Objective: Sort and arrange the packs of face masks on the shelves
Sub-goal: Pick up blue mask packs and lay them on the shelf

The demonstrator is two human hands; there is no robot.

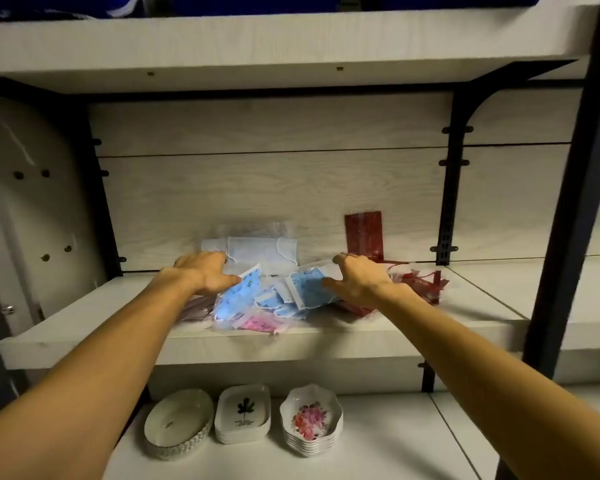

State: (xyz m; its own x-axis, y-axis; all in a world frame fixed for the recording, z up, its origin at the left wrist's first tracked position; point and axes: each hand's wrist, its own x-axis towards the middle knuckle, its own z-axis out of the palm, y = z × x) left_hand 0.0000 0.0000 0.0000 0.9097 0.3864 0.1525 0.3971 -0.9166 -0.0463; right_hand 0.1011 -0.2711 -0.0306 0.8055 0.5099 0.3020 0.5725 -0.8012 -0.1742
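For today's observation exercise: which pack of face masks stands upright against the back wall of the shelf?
The dark red pack at the right rear. It alone leans upright against the back panel; the blue, pink and white packs lie heaped flat on the shelf.

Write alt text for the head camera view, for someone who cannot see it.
Two bare arms reach to a pale wooden shelf, the left hand and right hand gripping a loose heap of blue mask packs. Red packs lie and lean to the right, white masks behind, pink ones in front. Three stacks of dishes sit on the shelf below.
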